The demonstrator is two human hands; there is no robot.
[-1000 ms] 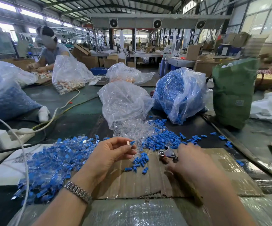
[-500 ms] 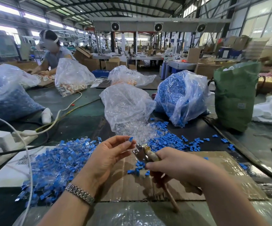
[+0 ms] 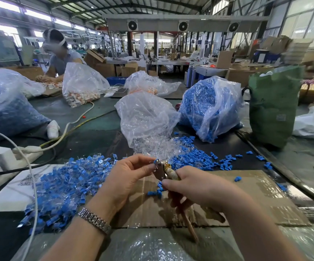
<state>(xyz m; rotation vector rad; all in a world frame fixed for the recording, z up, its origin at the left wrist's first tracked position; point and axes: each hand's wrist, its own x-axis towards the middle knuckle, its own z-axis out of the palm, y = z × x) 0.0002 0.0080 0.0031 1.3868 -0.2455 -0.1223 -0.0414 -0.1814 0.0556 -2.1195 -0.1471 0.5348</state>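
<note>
Pliers [image 3: 160, 172] with a steel head and 2 worn brown handles stand above the cardboard sheet [image 3: 246, 194], gripped by the curled right hand [image 3: 195, 187]. The left hand [image 3: 131, 172] pinches a small blue cap [image 3: 156, 161] at the head. The dark worktable [image 3: 88, 140] is in a factory hall.

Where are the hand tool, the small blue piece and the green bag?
hand tool [image 3: 159, 172]: head view, metal head.
small blue piece [image 3: 156, 160]: head view, blue body.
green bag [image 3: 272, 102]: head view, front side.

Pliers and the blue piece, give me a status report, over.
Right hand grips pliers. Left hand pinches blue piece at their metal head. Nothing between; loose blue pieces on cardboard below.
</note>
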